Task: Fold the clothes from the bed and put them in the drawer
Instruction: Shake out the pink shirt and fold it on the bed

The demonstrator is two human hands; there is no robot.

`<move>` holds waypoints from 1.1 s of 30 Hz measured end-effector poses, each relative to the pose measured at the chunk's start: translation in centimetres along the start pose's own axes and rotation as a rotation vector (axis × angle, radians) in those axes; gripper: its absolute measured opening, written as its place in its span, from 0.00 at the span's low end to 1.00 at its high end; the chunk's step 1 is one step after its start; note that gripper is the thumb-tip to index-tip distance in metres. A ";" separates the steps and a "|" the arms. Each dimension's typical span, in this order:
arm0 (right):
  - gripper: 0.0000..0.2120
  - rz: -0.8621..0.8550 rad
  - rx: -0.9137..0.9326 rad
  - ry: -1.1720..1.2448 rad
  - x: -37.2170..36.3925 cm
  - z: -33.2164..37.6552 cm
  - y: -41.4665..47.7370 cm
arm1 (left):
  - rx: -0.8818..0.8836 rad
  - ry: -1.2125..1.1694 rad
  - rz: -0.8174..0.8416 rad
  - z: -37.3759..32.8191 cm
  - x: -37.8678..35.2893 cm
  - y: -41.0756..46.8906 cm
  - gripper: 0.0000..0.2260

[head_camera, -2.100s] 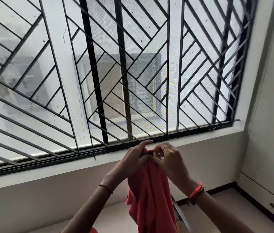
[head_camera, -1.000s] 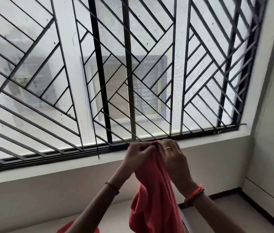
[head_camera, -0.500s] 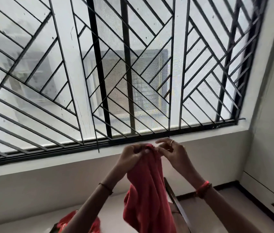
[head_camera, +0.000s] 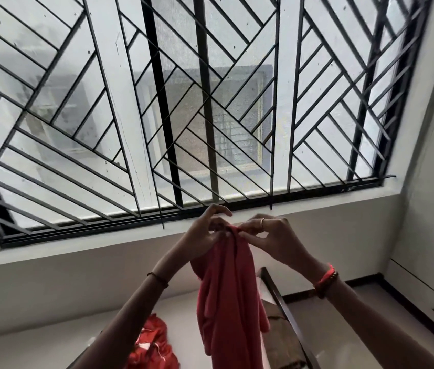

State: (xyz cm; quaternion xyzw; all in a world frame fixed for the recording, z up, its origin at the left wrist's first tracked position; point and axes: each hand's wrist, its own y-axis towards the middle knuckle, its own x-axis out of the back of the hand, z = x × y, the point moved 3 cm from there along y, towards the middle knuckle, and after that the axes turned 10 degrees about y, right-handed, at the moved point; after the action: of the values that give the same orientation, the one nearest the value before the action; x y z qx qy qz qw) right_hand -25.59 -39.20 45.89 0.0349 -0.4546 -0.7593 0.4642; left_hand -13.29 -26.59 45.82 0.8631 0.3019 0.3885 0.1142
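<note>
The left grip and right grip are pinching, close together, the top of a red cloth hanging unfolded beneath them, so folding seems to be only starting, with another garment lying below-left and nothing going into a drawer yet.

Coral garment hangs bunched (top pinched).

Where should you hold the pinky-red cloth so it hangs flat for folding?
Along its top edge, one grip toward each end, coming from either side. The cloth hangs bunched in long folds because the left hand and right hand pinch it close together at one spot; spreading the grips apart would probably let it drop flat.
</note>
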 end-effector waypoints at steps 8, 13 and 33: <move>0.07 -0.107 -0.025 0.029 -0.6 1.1 -2.2 | -0.076 0.067 0.020 -1.4 -0.4 -1.9 0.19; 0.11 -0.043 -0.028 0.080 -0.8 1.7 -2.9 | -0.092 0.088 -0.056 -1.6 -0.3 -3.0 0.14; 0.08 0.070 -0.538 0.560 -0.3 -0.6 -2.5 | 0.470 -0.432 -0.009 5.4 -1.9 -7.1 0.21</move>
State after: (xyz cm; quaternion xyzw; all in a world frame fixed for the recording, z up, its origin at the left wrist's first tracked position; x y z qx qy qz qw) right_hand -26.79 -38.94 43.65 0.1022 -0.0958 -0.7963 0.5885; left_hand -13.32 -21.89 38.00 0.9271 0.3558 0.1152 -0.0249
